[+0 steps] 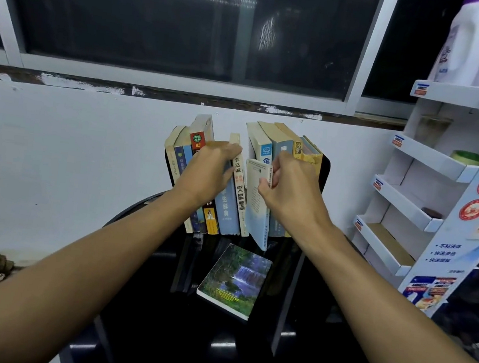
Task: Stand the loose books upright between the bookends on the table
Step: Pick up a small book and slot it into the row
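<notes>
A row of upright books stands against the white wall on a round black table. A black bookend shows at the row's right end; the left bookend is mostly hidden. My left hand presses flat against the left group of books, holding them back. My right hand grips a thin pale blue book, which stands tilted in the gap between the two groups. One book with a waterfall cover lies flat on the table in front of the row.
A white cardboard display shelf with small items stands at the right, close to the table. A large white bottle sits on top of it. A dark window runs above the wall. Brown rubble lies low at the left.
</notes>
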The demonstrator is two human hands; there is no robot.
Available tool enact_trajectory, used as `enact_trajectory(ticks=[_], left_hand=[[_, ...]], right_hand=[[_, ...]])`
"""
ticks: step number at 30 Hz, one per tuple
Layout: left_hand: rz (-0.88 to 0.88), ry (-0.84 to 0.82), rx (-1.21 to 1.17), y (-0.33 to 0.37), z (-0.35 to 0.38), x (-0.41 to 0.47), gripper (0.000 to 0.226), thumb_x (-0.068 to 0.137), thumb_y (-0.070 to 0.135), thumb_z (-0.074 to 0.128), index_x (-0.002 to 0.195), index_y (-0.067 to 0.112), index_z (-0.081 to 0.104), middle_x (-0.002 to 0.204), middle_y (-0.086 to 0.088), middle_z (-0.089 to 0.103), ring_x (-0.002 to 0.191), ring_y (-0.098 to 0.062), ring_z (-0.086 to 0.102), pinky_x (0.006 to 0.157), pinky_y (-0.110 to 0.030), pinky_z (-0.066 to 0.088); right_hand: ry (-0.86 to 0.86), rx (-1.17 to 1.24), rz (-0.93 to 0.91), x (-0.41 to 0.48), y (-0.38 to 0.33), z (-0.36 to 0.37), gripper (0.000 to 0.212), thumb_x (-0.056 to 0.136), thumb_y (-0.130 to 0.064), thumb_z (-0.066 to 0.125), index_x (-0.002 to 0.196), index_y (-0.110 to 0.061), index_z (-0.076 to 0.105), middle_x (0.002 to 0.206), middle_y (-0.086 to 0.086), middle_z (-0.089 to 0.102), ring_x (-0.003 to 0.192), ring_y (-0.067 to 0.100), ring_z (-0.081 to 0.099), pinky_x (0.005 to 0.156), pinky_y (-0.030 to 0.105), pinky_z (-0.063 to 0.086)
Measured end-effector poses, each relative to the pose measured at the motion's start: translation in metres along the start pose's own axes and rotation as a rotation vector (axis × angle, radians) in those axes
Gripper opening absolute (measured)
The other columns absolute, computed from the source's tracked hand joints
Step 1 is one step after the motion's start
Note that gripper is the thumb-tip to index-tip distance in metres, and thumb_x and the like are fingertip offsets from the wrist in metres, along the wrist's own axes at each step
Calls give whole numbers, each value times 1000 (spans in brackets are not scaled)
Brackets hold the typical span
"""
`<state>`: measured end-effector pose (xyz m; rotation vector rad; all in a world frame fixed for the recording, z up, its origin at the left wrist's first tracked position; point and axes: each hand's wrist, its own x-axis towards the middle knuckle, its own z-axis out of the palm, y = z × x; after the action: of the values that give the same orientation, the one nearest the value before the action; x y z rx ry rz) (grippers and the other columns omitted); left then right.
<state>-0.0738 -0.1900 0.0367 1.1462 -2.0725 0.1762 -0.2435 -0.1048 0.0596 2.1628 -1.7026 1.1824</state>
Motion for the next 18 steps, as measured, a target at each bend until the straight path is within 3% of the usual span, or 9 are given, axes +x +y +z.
enact_trajectory(ticks=[5,10,18], left_hand=[[-9,4,-11,1,0,-1,24,88,2,68,112,-1,64,113,-18,70,107,-34,65,89,-49,55],[-15,12,-22,4,0,-3,25,89,2,68,113,-3,63,116,-20,69,109,-35,65,92,-50,54],[3,28,-37,-2,5,-2,20,90,7,65,109,12,63,108,-5,71,99,-26,67,82,-45,58]], right_hand=[[21,-13,-19,5,0,10,12,96,-15,64,97,-5,58,80,3,57,69,17,55,48,20,34],[50,4,-48,2,5,22,12,98,-16,61,96,-5,57,81,5,56,71,19,54,61,33,46],[120,67,-63,3,15,45,9,98,-14,61,97,-8,54,82,0,52,68,13,49,60,30,45]])
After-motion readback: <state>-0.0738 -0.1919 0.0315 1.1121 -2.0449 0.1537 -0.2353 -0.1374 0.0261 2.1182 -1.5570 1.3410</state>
